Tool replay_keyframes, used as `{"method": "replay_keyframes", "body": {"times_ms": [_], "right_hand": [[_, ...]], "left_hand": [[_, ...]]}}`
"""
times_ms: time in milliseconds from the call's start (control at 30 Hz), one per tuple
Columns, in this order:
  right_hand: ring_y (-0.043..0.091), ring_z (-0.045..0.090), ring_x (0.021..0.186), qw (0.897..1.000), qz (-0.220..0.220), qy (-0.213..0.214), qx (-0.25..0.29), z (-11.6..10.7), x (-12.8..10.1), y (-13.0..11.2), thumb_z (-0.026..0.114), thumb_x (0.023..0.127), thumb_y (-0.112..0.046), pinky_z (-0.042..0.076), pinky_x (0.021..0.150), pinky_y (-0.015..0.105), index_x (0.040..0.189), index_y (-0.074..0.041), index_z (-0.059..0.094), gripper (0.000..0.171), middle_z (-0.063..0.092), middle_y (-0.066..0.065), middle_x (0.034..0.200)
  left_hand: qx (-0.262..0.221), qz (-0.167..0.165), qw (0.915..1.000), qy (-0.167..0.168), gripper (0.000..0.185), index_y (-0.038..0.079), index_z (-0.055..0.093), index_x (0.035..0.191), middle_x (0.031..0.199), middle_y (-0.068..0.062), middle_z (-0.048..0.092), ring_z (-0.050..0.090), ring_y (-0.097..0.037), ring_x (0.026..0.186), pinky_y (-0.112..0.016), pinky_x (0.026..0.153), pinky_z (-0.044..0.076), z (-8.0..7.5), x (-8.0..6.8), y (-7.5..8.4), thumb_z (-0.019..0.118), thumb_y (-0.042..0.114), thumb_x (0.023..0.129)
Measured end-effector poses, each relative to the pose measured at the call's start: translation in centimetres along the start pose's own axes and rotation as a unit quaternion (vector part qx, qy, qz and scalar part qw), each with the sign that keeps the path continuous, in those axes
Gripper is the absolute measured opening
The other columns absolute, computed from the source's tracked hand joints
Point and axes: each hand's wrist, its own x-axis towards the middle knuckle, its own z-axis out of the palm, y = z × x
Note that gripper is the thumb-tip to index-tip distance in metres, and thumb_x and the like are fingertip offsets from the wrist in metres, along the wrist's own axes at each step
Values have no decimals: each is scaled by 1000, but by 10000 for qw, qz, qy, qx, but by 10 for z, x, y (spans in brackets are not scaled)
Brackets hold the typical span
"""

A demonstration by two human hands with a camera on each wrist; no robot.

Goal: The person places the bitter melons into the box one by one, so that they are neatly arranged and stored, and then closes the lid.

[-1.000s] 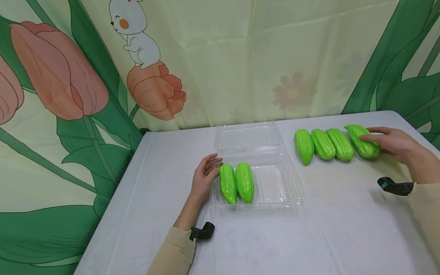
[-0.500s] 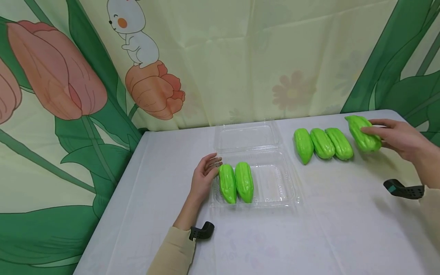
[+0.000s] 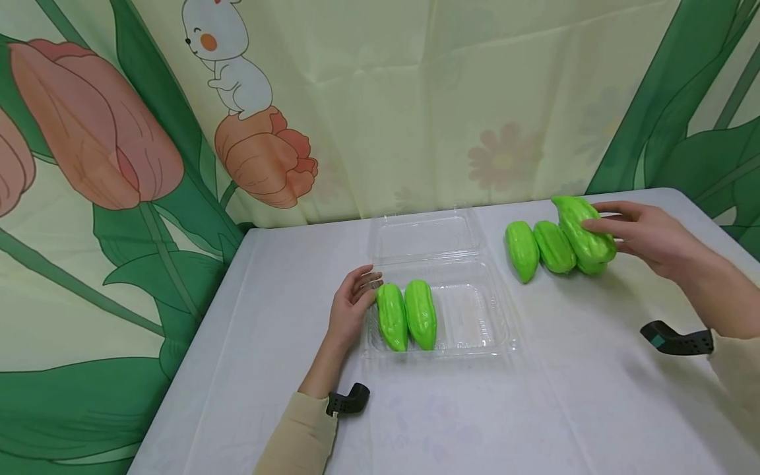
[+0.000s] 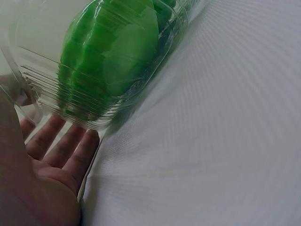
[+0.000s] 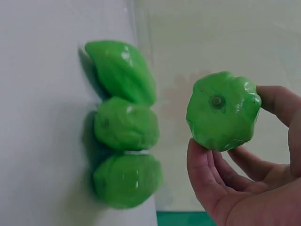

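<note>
My right hand (image 3: 650,237) grips a green, ridged bitter melon (image 3: 584,231) by its sides, thumb nearest me, above the table. In the right wrist view, the round stem end of the held melon (image 5: 218,113) faces the camera. Below and left of it, several more bitter melons lie in a row, with the leftmost melon (image 3: 522,252) uncovered and the rightmost partly hidden. My left hand (image 3: 351,302) holds the left rim of an open clear plastic box (image 3: 469,316); in the left wrist view, its fingers (image 4: 61,146) touch the outer wall. Two bitter melons (image 3: 421,315) lie side by side in the box's left half.
The box's clear lid (image 3: 426,236) lies folded back toward the rear edge. A white cloth covers the table (image 3: 451,415). Right behind it hangs a printed curtain (image 3: 380,112) with tulips and a small animal.
My right hand has lifted the rightmost bitter melon off the table and carried it left, over the neighbouring melon. The left hand has stayed at the box.
</note>
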Motion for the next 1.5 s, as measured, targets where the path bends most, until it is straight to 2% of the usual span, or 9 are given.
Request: {"method": "replay_keyframes", "body": {"times_ms": [33,133,333,467,567,733,900,1167,1500], "right_hand": [[44,27,136,10000,-16,-35,28,3,-1,-4,50,104,-48,31,110,59,158,7,12,86,13,32,159],[44,28,137,9999,-67,-57,107,12,-4,-12,51,104,-46,29,110,62,157,7,13,84,17,33,157],[44,32,135,9993,-188,-60,305,30,-9,-25,56,102,-44,32,108,64,157,5,17,83,27,34,153],[35,42,126,9995,-263,-34,186,42,-12,-31,58,101,-44,49,94,39,156,3,22,81,35,31,149],[32,45,120,9995,-306,-4,117,52,-14,-36,59,100,-43,50,77,22,155,3,26,79,40,29,144],[33,46,118,9993,-356,-30,138,70,-19,-45,62,100,-38,50,74,19,154,3,28,76,43,28,140],[21,54,109,9977,-595,-127,292,86,-22,-51,65,99,-33,51,78,20,152,4,33,72,49,25,134],[37,50,122,9959,-684,-271,535,111,-27,-61,69,97,-32,52,80,22,150,3,36,72,50,26,134],[31,59,113,9924,-767,-754,595,140,-30,-75,71,95,-31,52,92,41,149,3,39,71,53,26,133]], "left_hand": [[8,-4,10000,0,46,-3,47,143,134,-19,61,60,-31,124,-30,101,48,0,0,0,51,-3,97],[25,-21,10000,-9,47,-3,47,144,134,-18,61,60,-30,123,-30,100,49,0,0,1,51,-3,97],[-37,-19,10000,7,46,-4,47,143,134,-20,61,60,-31,124,-28,100,48,0,0,0,51,-3,97],[-106,-34,9999,3,47,-5,47,143,134,-21,60,59,-32,124,-28,100,48,-1,0,0,51,-3,97],[-102,-42,9999,-4,47,-4,47,143,134,-20,61,59,-32,124,-28,99,49,-1,0,0,51,-3,97],[-95,-8,10000,-27,47,-3,47,144,134,-20,61,60,-32,124,-27,98,49,-1,-1,1,51,-3,96],[-127,-3,9999,-24,48,-4,47,143,133,-20,61,59,-32,124,-27,98,49,-1,-1,1,51,-3,96],[-123,-83,9999,13,47,-4,47,144,134,-20,61,59,-32,124,-27,99,48,0,-1,1,51,-3,96],[-118,-11,9999,-4,47,-4,47,143,134,-20,61,59,-32,124,-29,101,48,0,0,1,51,-3,97]]}}
